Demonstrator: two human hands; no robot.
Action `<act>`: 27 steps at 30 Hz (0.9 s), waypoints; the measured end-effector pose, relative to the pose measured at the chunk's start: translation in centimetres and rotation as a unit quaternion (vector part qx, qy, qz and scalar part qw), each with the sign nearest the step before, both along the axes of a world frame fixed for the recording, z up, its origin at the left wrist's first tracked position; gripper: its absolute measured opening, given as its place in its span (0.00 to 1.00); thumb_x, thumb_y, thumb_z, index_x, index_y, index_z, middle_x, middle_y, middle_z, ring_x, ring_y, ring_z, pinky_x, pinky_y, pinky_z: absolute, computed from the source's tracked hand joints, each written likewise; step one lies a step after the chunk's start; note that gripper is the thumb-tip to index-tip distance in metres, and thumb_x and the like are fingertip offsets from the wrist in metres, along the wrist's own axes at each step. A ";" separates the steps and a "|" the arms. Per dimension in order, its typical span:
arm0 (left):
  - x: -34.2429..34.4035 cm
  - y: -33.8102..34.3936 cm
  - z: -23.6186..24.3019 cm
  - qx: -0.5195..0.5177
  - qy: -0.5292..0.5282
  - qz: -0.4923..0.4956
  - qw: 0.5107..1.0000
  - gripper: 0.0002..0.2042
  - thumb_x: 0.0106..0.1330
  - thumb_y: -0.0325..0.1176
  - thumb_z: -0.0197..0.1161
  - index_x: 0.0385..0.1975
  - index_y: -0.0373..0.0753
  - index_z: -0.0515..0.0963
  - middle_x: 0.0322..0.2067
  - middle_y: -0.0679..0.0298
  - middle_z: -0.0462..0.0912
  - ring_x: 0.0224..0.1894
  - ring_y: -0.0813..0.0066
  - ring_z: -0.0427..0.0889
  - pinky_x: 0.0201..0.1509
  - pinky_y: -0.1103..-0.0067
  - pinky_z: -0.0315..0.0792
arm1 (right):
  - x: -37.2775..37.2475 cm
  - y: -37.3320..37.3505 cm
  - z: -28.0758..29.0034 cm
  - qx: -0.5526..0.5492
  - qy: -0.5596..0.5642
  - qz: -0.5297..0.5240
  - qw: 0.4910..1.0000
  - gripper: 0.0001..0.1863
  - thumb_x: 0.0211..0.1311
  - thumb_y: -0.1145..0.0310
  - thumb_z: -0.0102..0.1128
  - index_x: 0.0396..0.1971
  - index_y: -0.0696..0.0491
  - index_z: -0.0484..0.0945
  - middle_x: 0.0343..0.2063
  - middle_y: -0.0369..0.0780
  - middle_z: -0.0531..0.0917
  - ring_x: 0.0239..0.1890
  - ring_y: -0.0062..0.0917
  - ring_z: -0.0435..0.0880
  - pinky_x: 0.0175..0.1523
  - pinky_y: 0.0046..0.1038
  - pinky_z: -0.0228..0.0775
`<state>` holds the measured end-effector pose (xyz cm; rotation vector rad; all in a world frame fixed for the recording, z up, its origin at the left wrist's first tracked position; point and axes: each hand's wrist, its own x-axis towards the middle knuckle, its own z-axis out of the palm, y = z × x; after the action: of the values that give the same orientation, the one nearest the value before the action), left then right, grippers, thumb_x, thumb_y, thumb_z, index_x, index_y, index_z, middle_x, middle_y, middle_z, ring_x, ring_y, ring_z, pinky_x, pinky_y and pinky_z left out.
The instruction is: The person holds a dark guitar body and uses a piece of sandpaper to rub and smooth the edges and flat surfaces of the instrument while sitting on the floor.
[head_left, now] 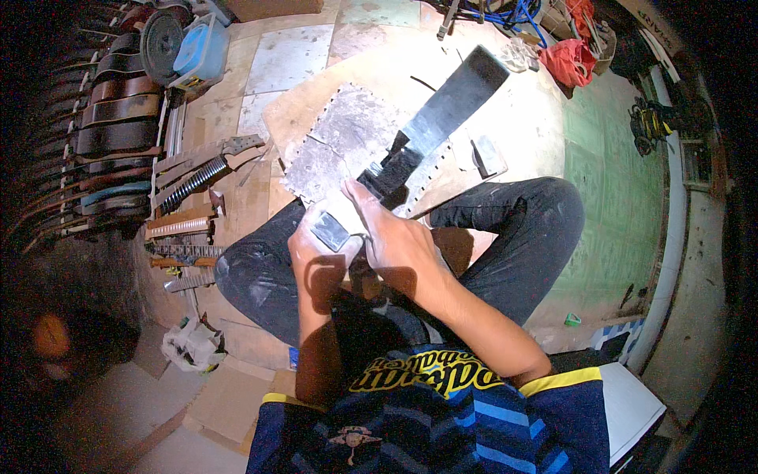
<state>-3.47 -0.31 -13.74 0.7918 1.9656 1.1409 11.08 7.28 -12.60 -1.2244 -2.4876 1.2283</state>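
Note:
My two hands meet over my crossed legs, both pale with dust. In my left hand [324, 241], a small dark grey rectangular piece [332, 231] lies against the curled fingers. My right hand [391, 237] is closed beside it, its fingers pressed together; what they grip is hidden. Just past the right fingertips lies the near end of a long flat black bar [454, 103], slanting away to the far right; I cannot tell whether the hand touches it. Beneath and beyond the hands is a dusty grey board [343, 134] with notched edges.
Several guitar bodies [118, 110] stand stacked at the left. Guitar necks [185, 249] lie nearer my left knee, by a plastic bag [192, 344]. A blue-lidded tub [197, 51] stands far left, a red bag [567, 63] far right. A small dark block [487, 156] lies beyond my right knee.

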 end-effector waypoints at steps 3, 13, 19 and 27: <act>0.0 -0.4 -0.3 0.021 0.032 -0.001 0.999 0.27 0.48 0.32 0.75 0.51 0.33 0.80 0.41 0.55 0.89 0.44 0.74 0.87 0.50 0.76 0.79 | 1.8 -1.0 1.8 -0.054 -0.011 0.010 0.998 0.41 0.60 0.64 0.56 0.75 0.43 0.54 0.40 0.57 0.85 0.35 0.53 0.86 0.41 0.51 0.79; -1.2 -0.1 -0.8 0.035 0.156 -0.060 0.985 0.28 0.47 0.37 0.79 0.49 0.35 0.81 0.41 0.54 0.89 0.43 0.70 0.88 0.49 0.73 0.79 | 5.2 -0.9 1.5 -0.090 0.008 0.038 0.995 0.40 0.56 0.78 0.55 0.72 0.46 0.60 0.47 0.56 0.83 0.45 0.53 0.84 0.50 0.49 0.77; -1.7 0.9 1.9 0.076 0.205 -0.076 0.973 0.25 0.49 0.28 0.77 0.49 0.34 0.80 0.44 0.55 0.87 0.45 0.69 0.87 0.53 0.73 0.78 | 9.9 0.5 -4.4 -0.066 0.099 -0.050 0.992 0.32 0.53 0.81 0.54 0.63 0.51 0.73 0.52 0.52 0.82 0.53 0.48 0.82 0.61 0.41 0.74; -1.0 2.0 6.1 -0.053 0.364 -0.200 0.908 0.23 0.53 0.30 0.76 0.51 0.38 0.84 0.43 0.50 0.84 0.45 0.51 0.84 0.52 0.68 0.77 | 10.7 -0.1 -9.5 -0.115 0.113 -0.062 0.985 0.29 0.55 0.77 0.55 0.61 0.51 0.75 0.54 0.50 0.82 0.55 0.47 0.81 0.63 0.40 0.73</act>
<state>-4.45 1.73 -7.62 1.6445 2.2498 0.5103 21.82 7.17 -22.15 -1.1894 -2.1250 1.5596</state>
